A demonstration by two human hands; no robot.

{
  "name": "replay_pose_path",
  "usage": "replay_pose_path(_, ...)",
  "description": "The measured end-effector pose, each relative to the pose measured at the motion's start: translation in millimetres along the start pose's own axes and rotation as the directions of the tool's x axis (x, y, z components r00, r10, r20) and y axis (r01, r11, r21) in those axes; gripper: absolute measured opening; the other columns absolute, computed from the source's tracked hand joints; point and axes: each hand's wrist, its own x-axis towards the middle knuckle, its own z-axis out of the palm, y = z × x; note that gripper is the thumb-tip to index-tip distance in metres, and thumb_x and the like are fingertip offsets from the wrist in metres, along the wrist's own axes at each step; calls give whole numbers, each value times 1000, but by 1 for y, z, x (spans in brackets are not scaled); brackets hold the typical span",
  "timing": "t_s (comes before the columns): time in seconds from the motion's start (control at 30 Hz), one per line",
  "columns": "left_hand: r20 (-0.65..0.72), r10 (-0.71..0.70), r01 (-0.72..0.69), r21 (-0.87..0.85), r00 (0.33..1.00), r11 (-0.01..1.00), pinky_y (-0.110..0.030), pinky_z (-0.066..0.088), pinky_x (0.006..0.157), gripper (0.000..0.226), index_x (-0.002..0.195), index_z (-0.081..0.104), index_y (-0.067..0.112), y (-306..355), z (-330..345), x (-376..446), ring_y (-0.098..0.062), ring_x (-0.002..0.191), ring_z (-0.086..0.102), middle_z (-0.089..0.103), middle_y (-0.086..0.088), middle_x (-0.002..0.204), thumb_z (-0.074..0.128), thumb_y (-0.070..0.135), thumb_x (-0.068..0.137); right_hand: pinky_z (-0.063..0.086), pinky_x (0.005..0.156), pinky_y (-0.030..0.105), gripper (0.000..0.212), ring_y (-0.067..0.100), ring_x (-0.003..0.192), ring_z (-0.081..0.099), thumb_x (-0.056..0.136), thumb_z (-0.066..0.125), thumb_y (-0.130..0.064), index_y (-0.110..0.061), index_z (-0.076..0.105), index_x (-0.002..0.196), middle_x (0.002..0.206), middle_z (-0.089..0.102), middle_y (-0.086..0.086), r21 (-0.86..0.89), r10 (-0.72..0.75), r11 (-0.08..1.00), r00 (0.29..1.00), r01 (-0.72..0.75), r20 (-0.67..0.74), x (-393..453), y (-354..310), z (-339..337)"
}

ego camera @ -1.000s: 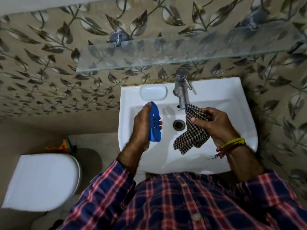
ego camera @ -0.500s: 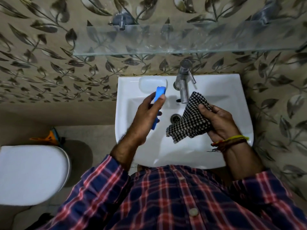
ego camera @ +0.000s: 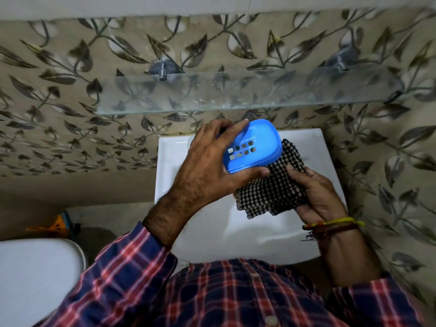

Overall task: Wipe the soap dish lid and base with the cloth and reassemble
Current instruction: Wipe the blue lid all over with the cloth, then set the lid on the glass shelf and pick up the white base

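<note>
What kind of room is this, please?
Most likely a home bathroom: a white wall-mounted sink, a toilet with its lid closed at lower left, and a glass shelf fixed to leaf-patterned wall tiles.

The blue soap dish part and left hand hide the tap. The checked cloth covers the drain. At 8 o'clock, the toilet lid is cropped.

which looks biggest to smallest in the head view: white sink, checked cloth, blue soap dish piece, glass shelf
1. glass shelf and white sink: alike, the sink partly hidden, so unranked
2. checked cloth and blue soap dish piece: close; the dish sits nearer the camera
</note>
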Motion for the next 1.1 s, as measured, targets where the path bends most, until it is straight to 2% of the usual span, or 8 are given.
replay_pose_path(0.1,-79,101,-99,29,992,995,-25,39,104,92,137,60,14,6,-11,17,-19,115,53,58,-6,123,73,73,67,58,67,50,26,35,88,70,91,60,-11,-3,65,116,106,72,18,-4,-23,1000,1000,23,7,-2,-5,1)
replay_pose_path(0.17,-99,156,-147,88,983,985,-24,36,105,93,135,60,11,8,-17,32,-22,116,55,60,-8,125,73,74,68,55,80,53,28,35,93,69,89,61,-9,-1,64,116,109,71,19,22,-25,999,1000,25,1,-2,-7,1)
replay_pose_path(0.3,-66,129,-117,158,989,980,-25,32,107,96,139,57,12,3,-26,71,-23,123,54,61,-7,134,74,73,67,52,93,53,25,37,101,65,89,62,-5,2,64,113,112,68,21,73,-32,997,999,34,-31,1,-12,3)
replay_pose_path(0.43,-6,89,-86,175,996,981,-37,39,109,96,143,53,11,-11,-23,100,-27,124,53,60,-11,135,81,64,68,56,86,49,11,33,90,67,90,62,-4,-3,67,99,101,71,18,75,-34,997,999,36,-21,11,-14,0)
replay_pose_path(0.63,63,51,-58,131,997,990,-35,39,108,95,145,51,13,-30,-14,115,-24,126,51,59,-10,137,82,62,69,61,75,44,22,31,83,72,90,63,-4,4,66,110,104,72,22,72,-18,997,999,15,44,20,-12,-2)
replay_pose_path(0.8,78,50,-59,116,996,991,-40,38,111,99,147,48,13,-35,-9,119,-25,129,50,57,-10,140,83,60,67,59,83,46,19,32,87,71,91,62,-4,1,68,108,107,71,24,50,-5,999,998,2,60,21,-8,-1)
replay_pose_path(0.97,-144,141,-114,179,979,977,-49,32,116,102,149,45,11,-31,-10,103,-29,137,42,49,-14,146,80,65,70,55,90,48,22,35,92,68,91,62,-3,2,66,112,112,69,25,32,-12,999,999,10,43,20,-3,1)
replay_pose_path(1.1,-455,285,-169,280,844,945,-44,33,116,69,131,60,3,-41,16,51,-32,131,49,59,-18,135,81,48,82,50,98,52,29,39,104,64,91,60,0,7,62,118,117,65,29,59,-10,998,1000,10,-4,21,3,0)
